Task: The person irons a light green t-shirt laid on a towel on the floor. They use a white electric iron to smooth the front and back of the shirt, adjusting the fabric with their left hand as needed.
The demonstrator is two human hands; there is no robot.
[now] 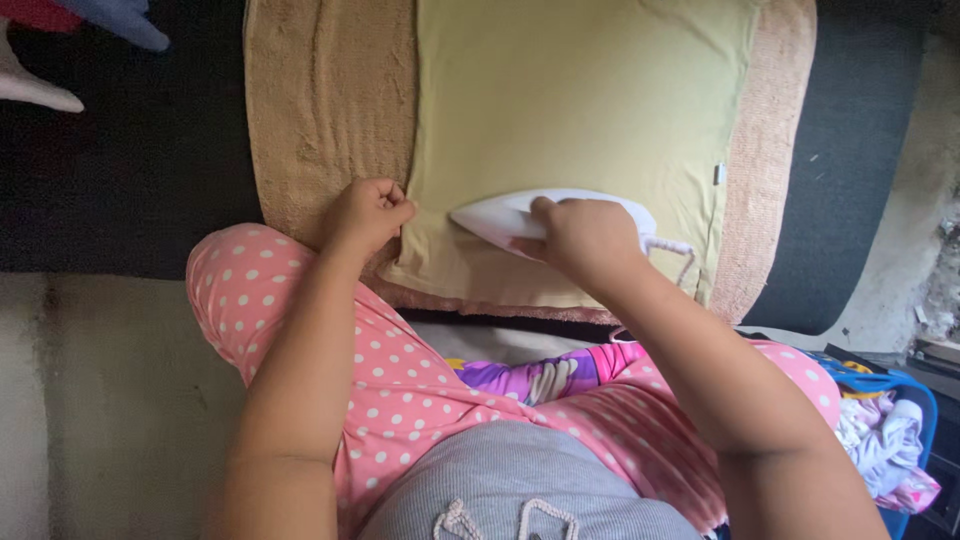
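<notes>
1. Fabric in pale yellow-green, a garment (pixel 580 110), lies flat on a tan towel (pixel 325 110); I use this garment as the landmark for all places.
2. On the near part of the garment rests a white iron (pixel 500 217), its pointed tip turned toward the garment's left edge.
3. The right hand (pixel 580 240) is closed around the handle of the iron from above, so most of the handle is hidden under the fingers.
4. A white cord (pixel 680 252) leaves the back of the iron, near the garment's right edge, and curves down toward the person.
5. The left hand (pixel 365 213) is closed almost into a fist at the garment's left edge, near its near corner; the fingertips touch the cloth there, and it seems to pinch the edge, but I cannot tell this for sure.
6. The towel shows as a border to the left and right of the garment, and under the towel lies a dark mat (pixel 130 170).
7. Nearer than the garment are the person's legs in pink trousers with white dots (pixel 400 370).
8. To the right of the garment and closer to the person stands a blue basket (pixel 925 400) with clothes (pixel 885 440) inside.
</notes>
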